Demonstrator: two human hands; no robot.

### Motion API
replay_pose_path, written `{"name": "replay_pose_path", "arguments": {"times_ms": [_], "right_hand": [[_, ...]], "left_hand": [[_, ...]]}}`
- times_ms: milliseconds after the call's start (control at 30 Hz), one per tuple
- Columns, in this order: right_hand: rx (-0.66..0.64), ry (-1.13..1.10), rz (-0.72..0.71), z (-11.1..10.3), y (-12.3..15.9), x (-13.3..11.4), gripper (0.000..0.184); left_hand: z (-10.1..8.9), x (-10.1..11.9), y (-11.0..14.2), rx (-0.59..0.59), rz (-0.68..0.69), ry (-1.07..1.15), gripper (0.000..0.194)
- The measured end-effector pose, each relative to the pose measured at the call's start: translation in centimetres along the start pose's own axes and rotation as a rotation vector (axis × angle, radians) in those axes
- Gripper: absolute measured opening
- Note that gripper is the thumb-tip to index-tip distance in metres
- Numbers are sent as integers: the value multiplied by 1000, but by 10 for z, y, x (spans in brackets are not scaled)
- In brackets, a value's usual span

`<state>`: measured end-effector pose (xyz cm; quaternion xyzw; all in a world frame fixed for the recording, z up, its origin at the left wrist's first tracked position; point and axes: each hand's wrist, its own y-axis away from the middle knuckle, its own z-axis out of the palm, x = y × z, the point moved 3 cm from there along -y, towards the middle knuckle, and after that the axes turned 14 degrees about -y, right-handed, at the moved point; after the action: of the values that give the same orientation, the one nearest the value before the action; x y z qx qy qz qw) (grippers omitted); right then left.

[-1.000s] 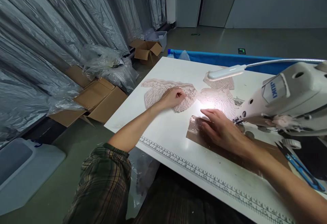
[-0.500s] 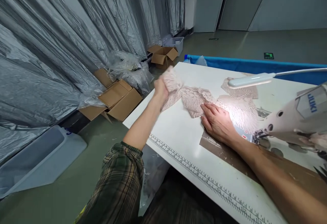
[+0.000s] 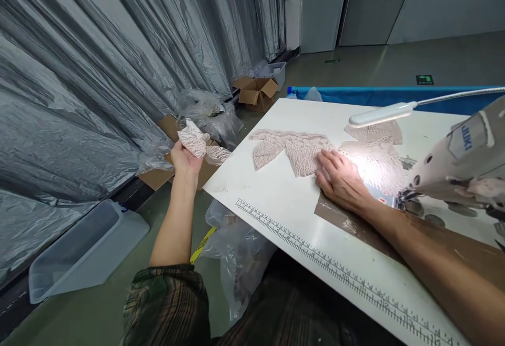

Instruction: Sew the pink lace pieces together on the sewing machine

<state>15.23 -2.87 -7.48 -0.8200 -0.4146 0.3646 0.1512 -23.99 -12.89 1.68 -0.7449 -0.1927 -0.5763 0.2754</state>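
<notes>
Off the table's left edge, my left hand [image 3: 186, 158] grips a bunched piece of pale pink lace [image 3: 194, 141], and a tail of it hangs toward the table corner. A scalloped lace strip [image 3: 302, 151] lies across the white table [image 3: 260, 188]. My right hand [image 3: 342, 177] rests flat on its right part, fingers stretched out. Beyond that hand, more lace [image 3: 373, 162] lies brightly lit beside the needle area of the sewing machine [image 3: 461, 162]. Another lace piece [image 3: 379, 131] sits behind, partly under the lamp [image 3: 382, 114].
A ruler tape [image 3: 315, 254] runs along the table's front edge. Left on the floor stand a clear plastic bin [image 3: 90, 251] and cardboard boxes [image 3: 258, 93] with plastic bags [image 3: 213, 117]. A plastic bag [image 3: 240, 262] hangs below the table. Blue cloth [image 3: 355, 94] borders the far side.
My left hand has moved left and down, off the table, carrying the bunched lace away from the strip. My right hand stays on the lace. The view has shifted slightly.
</notes>
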Motion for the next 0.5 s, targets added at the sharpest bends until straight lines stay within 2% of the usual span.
{"name": "replay_pose_path", "arguments": {"times_ms": [67, 133, 200, 267, 300, 367, 433, 500], "right_hand": [[74, -82, -52, -6, 3, -10, 64], [63, -218, -55, -12, 9, -25, 81], [-75, -403, 58, -17, 15, -43, 98], [-267, -607, 239, -25, 24, -62, 103], [-356, -719, 310, -30, 30, -73, 95], [-489, -926, 445, -42, 41, -91, 66], [-499, -1022, 530, -55, 51, -103, 45], [-512, -1069, 583, -65, 60, -111, 38]], "left_hand": [[15, 5, 27, 13, -25, 61, 38], [43, 12, 60, -32, -57, 113, 31], [79, 20, 95, -215, -185, 226, 24], [111, 33, 127, -398, -235, 297, 20], [125, 40, 140, -476, -244, 332, 19], [146, 52, 156, -614, -256, 398, 22], [164, 57, 164, -772, -286, 437, 37], [179, 58, 168, -945, -306, 420, 63]]}}
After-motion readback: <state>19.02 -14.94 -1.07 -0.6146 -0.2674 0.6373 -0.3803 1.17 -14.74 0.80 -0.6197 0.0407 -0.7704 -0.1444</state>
